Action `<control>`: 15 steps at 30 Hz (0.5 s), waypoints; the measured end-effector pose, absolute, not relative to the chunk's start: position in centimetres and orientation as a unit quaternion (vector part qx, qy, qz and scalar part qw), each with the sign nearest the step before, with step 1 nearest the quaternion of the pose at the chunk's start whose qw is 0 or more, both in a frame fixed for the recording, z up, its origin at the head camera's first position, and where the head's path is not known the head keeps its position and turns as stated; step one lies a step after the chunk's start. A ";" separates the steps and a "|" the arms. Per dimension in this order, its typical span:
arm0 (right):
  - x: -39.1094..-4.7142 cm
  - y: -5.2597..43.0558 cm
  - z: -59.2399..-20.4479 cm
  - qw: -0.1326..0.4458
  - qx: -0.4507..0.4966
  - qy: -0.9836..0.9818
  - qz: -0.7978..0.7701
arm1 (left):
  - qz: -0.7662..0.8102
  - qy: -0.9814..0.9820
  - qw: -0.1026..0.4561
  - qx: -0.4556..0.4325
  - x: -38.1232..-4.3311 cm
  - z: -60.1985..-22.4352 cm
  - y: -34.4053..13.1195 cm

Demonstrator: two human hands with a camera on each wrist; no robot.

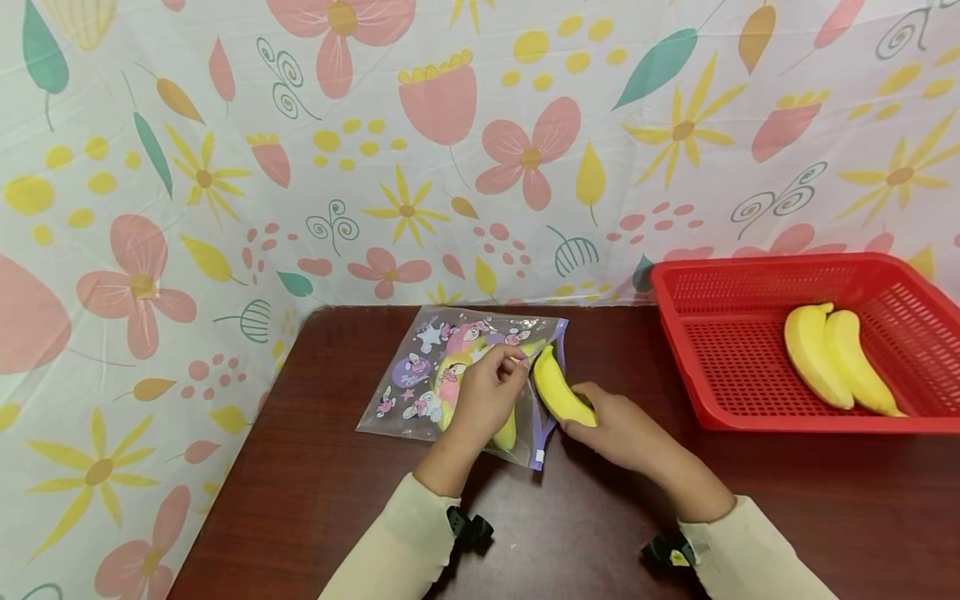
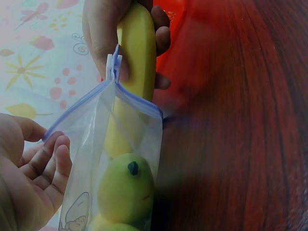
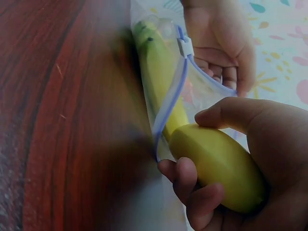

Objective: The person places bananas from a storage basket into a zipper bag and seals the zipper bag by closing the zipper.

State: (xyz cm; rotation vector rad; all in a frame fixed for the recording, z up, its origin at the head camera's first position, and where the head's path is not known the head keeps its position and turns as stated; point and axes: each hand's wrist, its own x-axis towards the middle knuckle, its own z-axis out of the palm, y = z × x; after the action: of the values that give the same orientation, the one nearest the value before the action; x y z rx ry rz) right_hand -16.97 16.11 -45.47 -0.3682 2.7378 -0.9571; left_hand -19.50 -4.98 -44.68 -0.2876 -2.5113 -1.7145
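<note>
A clear zip bag [image 1: 408,408] with purple edging and cartoon prints lies on the table, with yellow-green bananas inside. My left hand [image 1: 491,387] pinches the upper lip of its mouth between thumb and finger, as the left wrist view shows, and the mouth gapes. My right hand [image 1: 611,425] grips a yellow banana [image 1: 555,387] by its near end. That banana's far end points at the bag's opening; in the right wrist view the banana [image 3: 216,166] is right at the purple edge. A white slider [image 3: 185,47] sits on the zip.
A red plastic basket [image 1: 686,367] stands at the right, holding two bananas [image 1: 817,354]. The dark wooden table [image 1: 300,500] meets a floral cloth [image 1: 465,208] behind and at the left. A black camera is strapped to each wrist.
</note>
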 end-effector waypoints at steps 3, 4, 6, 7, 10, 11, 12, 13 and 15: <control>-17.0 16.0 -45.7 0.101 -0.130 0.932 -0.324 | -0.561 -0.821 0.045 -0.094 -19.5 -44.7 -5.0; -17.0 15.9 -45.7 0.097 -0.134 0.932 -0.323 | -0.560 -0.822 0.046 -0.094 -19.6 -44.7 -5.0; -17.0 15.8 -45.8 0.090 -0.138 0.932 -0.323 | -0.559 -0.822 0.047 -0.094 -19.6 -44.8 -5.0; -17.0 15.8 -45.9 0.087 -0.140 0.932 -0.324 | -0.559 -0.823 0.047 -0.094 -19.6 -44.8 -5.0; -17.0 15.7 -46.0 0.083 -0.143 0.929 -0.332 | -0.559 -0.823 0.044 -0.093 -19.6 -44.9 -5.0; -17.0 15.7 -46.1 0.083 -0.143 0.928 -0.335 | -0.559 -0.823 0.043 -0.092 -19.6 -44.9 -5.0; -17.0 15.7 -46.1 0.084 -0.143 0.926 -0.338 | -0.560 -0.823 0.042 -0.092 -19.6 -44.9 -5.0; -16.9 15.7 -46.1 0.086 -0.144 0.925 -0.341 | -0.560 -0.823 0.041 -0.091 -19.6 -44.9 -5.0; -16.9 15.7 -46.1 0.090 -0.144 0.922 -0.347 | -0.561 -0.822 0.039 -0.091 -19.6 -44.9 -5.0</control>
State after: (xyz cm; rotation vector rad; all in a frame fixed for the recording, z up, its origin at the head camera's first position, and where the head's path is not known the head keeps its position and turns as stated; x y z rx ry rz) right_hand -16.87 15.66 -46.07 -0.4294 2.7432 -1.0305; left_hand -19.59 -4.99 -44.86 -0.2787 -2.5200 -1.7186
